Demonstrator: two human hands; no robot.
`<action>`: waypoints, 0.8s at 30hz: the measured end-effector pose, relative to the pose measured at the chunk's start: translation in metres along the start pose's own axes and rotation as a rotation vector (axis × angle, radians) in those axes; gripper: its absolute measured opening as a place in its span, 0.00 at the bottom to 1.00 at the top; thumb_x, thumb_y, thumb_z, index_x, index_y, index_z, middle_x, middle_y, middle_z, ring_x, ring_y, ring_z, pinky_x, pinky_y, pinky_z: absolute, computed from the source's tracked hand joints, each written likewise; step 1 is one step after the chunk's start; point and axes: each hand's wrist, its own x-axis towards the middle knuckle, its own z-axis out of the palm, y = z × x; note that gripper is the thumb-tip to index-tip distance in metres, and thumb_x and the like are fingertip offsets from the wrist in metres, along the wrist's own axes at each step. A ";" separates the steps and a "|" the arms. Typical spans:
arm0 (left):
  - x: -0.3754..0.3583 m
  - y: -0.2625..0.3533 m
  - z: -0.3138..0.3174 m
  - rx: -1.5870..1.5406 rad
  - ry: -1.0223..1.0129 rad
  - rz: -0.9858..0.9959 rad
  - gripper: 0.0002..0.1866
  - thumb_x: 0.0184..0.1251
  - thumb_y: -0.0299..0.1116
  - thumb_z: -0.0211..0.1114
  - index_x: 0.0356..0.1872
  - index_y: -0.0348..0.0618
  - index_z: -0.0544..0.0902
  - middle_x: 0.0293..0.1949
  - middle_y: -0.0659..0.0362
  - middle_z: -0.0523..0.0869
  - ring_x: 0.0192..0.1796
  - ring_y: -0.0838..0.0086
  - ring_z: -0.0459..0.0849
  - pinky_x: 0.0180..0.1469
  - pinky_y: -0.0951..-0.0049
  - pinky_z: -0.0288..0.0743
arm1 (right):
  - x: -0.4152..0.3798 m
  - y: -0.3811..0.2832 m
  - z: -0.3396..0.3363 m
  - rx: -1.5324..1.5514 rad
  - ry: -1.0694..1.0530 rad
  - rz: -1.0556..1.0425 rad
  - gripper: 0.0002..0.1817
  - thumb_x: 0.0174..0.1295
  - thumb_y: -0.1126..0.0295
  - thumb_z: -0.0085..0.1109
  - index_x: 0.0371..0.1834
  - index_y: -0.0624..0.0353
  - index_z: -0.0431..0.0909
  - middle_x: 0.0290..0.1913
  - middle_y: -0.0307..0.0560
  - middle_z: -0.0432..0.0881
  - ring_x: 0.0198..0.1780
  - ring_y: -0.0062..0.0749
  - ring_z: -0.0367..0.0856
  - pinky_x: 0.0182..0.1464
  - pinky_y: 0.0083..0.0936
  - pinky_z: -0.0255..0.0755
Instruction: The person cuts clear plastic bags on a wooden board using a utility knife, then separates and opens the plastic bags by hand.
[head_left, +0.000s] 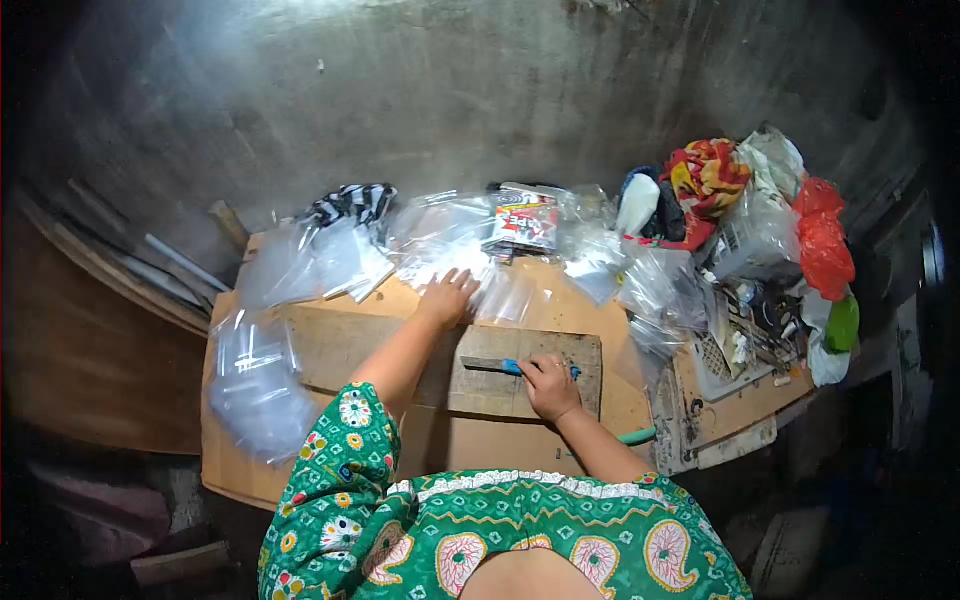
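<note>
My right hand (pixel 550 386) is closed round the blue handle of a cutter knife (pixel 488 365), whose dark blade points left over a wooden board (pixel 500 395). Farther forward and to the left, my left hand (pixel 449 299) rests at the front edge of a pile of clear plastic bags (pixel 440 245). Its fingers are spread and point away from me. Whether a bag lies under its palm is hidden. A second, longer plank (pixel 340 345) lies beneath my left forearm.
More clear plastic (pixel 255 390) lies on the left of the table (pixel 240 480). A printed packet (pixel 526 221) stands at the back. To the right are a tray of small items (pixel 725 375), a red bag (pixel 824 240) and bundled cloth (pixel 707 180).
</note>
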 end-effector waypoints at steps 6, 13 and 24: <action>0.002 -0.020 0.019 -0.013 0.010 -0.025 0.09 0.48 0.38 0.58 0.32 0.52 0.79 0.38 0.65 0.79 0.45 0.69 0.74 0.44 0.62 0.67 | 0.000 0.002 0.000 -0.041 -0.028 0.003 0.12 0.48 0.71 0.57 0.38 0.52 0.78 0.37 0.43 0.75 0.42 0.40 0.72 0.43 0.34 0.68; -0.009 -0.055 -0.001 -0.041 0.435 -0.204 0.06 0.55 0.29 0.49 0.33 0.43 0.74 0.27 0.51 0.79 0.34 0.59 0.77 0.36 0.61 0.70 | -0.001 0.000 0.001 -0.024 -0.014 -0.001 0.11 0.49 0.71 0.56 0.38 0.52 0.78 0.36 0.43 0.74 0.42 0.40 0.72 0.44 0.35 0.67; -0.176 -0.132 -0.140 -1.015 0.180 -1.072 0.13 0.60 0.41 0.58 0.27 0.41 0.76 0.18 0.58 0.77 0.16 0.69 0.72 0.20 0.67 0.64 | -0.003 0.002 0.004 0.018 -0.006 -0.014 0.13 0.47 0.74 0.57 0.38 0.53 0.78 0.38 0.46 0.74 0.44 0.43 0.71 0.45 0.37 0.67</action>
